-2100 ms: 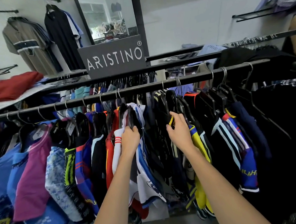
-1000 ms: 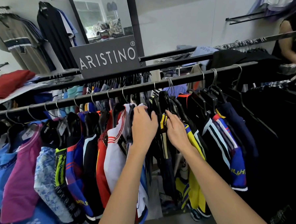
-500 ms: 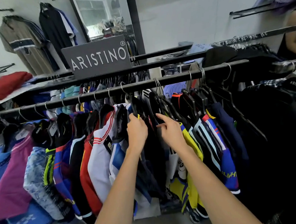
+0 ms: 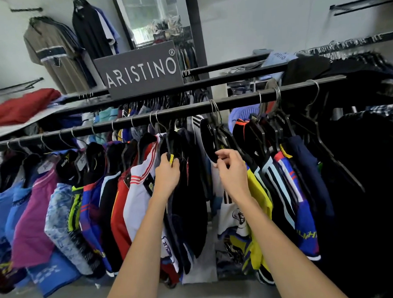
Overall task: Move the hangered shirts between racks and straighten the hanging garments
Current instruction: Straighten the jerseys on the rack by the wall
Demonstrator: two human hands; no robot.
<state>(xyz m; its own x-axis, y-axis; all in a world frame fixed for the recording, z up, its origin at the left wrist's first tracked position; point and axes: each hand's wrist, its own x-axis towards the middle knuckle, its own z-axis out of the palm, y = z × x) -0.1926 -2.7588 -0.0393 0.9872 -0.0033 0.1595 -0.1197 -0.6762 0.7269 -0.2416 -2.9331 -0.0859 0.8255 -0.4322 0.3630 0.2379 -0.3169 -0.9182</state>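
A long black rail crosses the view, packed with sports shirts on black hangers. My left hand grips the shoulder of a dark shirt with a yellow trim, just right of a white shirt with red stripes. My right hand pinches the edge of a black hanger in the middle of the rail. A yellow shirt hangs right behind that hand. A gap between the two hands shows a white and black garment.
A second rail runs behind, carrying a grey ARISTINO sign. A red garment lies on a shelf at left. Shirts hang on the back wall. Dark clothes fill the right side. A mirror stands behind.
Both hands have shifted rightward along the rail over the last two seconds. My left hand now holds a dark shirt farther right; my right hand has closed onto a black hanger.
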